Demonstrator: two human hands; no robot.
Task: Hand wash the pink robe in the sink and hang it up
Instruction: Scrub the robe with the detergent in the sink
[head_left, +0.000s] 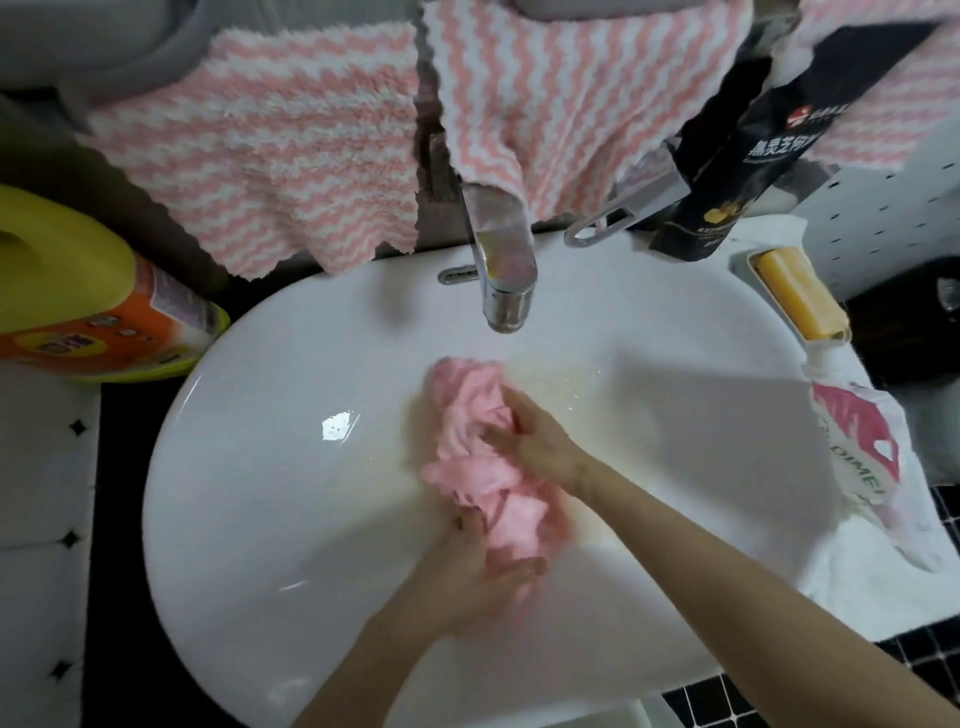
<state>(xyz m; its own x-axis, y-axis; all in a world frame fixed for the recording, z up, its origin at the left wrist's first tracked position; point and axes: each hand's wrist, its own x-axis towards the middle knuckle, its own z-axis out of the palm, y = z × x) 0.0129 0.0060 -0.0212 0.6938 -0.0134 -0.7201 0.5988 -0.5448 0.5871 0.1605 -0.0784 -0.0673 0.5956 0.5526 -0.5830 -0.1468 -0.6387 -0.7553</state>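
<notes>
The pink robe (470, 410) lies bunched up and wet in the middle of the white oval sink (270, 467), just below the chrome faucet (501, 265). My left hand (475, 566) grips the near end of the bundle, thumb and fingers curled round the cloth. My right hand (535, 436) holds the far part, with its fingers laid over and into the folds. Part of the fabric is hidden under both hands. No water stream shows at the spout.
A yellow and orange detergent bottle (88, 301) stands left of the basin. Right of it are a yellow soap bar (800, 293) in a dish, a black pouch (727, 171) and a white-pink refill pouch (857, 441). Pink-white striped towels (291, 156) hang behind.
</notes>
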